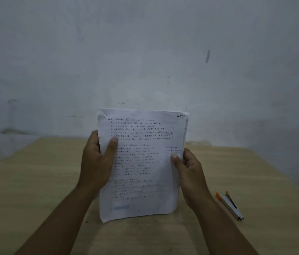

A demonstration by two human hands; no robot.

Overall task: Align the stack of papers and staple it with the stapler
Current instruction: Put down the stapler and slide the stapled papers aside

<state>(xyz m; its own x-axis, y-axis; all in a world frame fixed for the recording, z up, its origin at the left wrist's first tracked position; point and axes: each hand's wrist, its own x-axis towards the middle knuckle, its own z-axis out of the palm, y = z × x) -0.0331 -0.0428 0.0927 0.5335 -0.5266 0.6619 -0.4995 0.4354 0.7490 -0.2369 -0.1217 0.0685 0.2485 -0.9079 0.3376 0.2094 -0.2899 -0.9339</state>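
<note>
A stack of white printed papers stands upright in the middle of the view, its bottom edge down near the wooden table. My left hand grips the stack's left edge, thumb on the front sheet. My right hand holds the right edge, thumb on the front too. The top left corner of the front sheet is curled. A grey stapler with an orange end lies on the table to the right of my right wrist, apart from both hands.
A pale, scuffed wall rises right behind the table's far edge. The table's right edge runs diagonally past the stapler. Bare wood shows on the left of the papers.
</note>
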